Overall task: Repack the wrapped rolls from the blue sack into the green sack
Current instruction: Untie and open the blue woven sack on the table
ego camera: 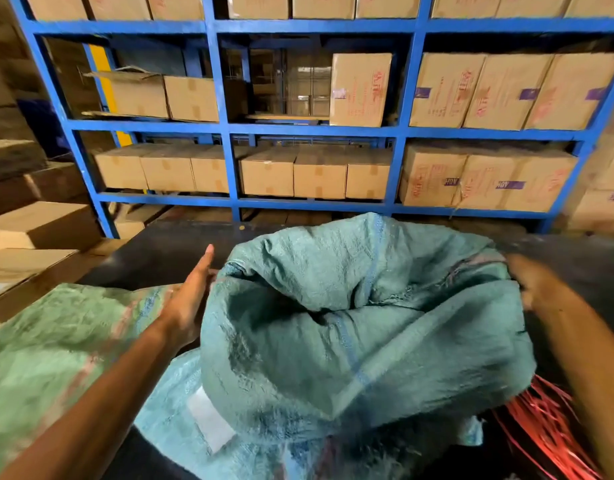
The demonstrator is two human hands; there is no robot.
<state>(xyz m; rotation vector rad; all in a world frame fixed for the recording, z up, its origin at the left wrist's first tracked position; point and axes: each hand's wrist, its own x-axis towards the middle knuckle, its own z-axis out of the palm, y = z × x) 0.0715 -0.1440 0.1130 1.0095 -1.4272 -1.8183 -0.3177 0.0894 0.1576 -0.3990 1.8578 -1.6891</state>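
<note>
Warehouse aisle, viewed from above two bare arms. Centre: blue sack (350,323), a crumpled teal-blue woven plastic bag with a darker blue stitched stripe, mouth slumped open and folded over itself. No wrapped rolls visible anywhere; inside of the mouth dark, contents impossible to tell. Left: green sack (56,341), paler green woven plastic with faded pink stripes, lying low and rumpled beside the blue one, its mouth not clearly seen. Beneath both, a lighter blue woven sheet with a white patch (210,424) and a dark surface (167,254).

Left hand (189,299): fingers straight and together, flat against the blue sack's left side, no grip on anything. Right hand (534,285): blurred, at the sack's right rim, fingers apparently curled onto the fabric, though too smeared to be sure of a pinch.

Progress, as a judgement: early stage, apparently opening or steadying the blue sack; transfer of rolls not yet evident.

Lower right: a bundle of thin red straps (548,427), glossy and stringy. Behind: blue steel racking (222,126) stacked with brown cardboard cartons (361,88), some with red print and purple tape.
</note>
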